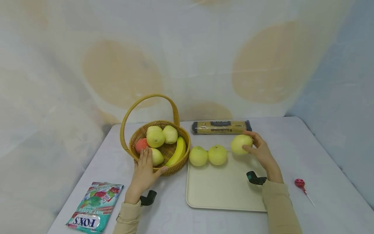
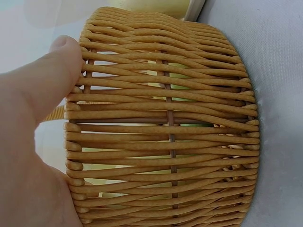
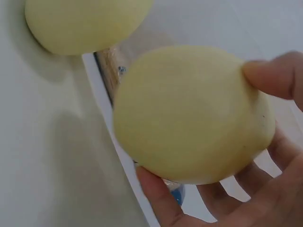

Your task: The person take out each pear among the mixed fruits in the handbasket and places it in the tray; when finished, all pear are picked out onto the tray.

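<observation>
My right hand (image 1: pixel 262 155) grips a yellow-green apple (image 1: pixel 242 144) over the back edge of the cream tray (image 1: pixel 225 190). In the right wrist view, thumb and fingers lie around that apple (image 3: pixel 194 116). Two more apples, the left one (image 1: pixel 198 156) and the middle one (image 1: pixel 217 155), sit side by side along the tray's back edge. My left hand (image 1: pixel 143 175) reaches over the near rim of the wicker basket (image 1: pixel 184 162), fingers extended over an apple (image 1: pixel 157 157) inside. Its thumb touches the woven rim (image 2: pixel 73 113) in the left wrist view; the other fingertips are hidden there.
The basket also holds a banana (image 1: pixel 178 152), a red fruit (image 1: pixel 141 145) and several pale green fruits (image 1: pixel 155 138); its handle (image 1: pixel 155 95) arches high. A spaghetti pack (image 1: pixel 220 127) lies behind the tray. A candy bag (image 1: pixel 95 206) lies front left, a lollipop (image 1: pixel 300 183) right.
</observation>
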{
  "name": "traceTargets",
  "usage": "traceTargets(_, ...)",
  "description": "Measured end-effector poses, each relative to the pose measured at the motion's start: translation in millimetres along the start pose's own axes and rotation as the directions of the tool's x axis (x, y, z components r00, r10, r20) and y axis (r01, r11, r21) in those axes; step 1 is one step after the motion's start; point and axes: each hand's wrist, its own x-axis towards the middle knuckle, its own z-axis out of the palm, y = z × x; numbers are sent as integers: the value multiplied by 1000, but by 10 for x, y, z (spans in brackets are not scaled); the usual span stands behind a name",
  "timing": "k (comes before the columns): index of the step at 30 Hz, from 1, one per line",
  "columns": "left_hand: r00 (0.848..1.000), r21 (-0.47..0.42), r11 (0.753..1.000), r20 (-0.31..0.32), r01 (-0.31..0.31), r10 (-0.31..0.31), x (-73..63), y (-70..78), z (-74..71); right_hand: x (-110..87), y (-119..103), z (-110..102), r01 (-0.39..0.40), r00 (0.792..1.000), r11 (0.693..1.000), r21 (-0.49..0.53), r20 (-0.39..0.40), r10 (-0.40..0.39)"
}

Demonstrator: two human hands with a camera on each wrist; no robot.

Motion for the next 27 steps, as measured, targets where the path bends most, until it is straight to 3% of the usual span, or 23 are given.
traceTargets(6,1000,5,1000,12,3,-3,10,-1,-11,32,56,34,16,997,1000,-22,74,-15)
traceTargets(21,999,14,1000,30,11,-12,19,4,-11,20,70,-39,6,994,1000,-21,112,-4)
traceTargets(27,999,13,1000,31,15,-15,15,10,-17,13,85,-14,49,989,998,-30,143,-44)
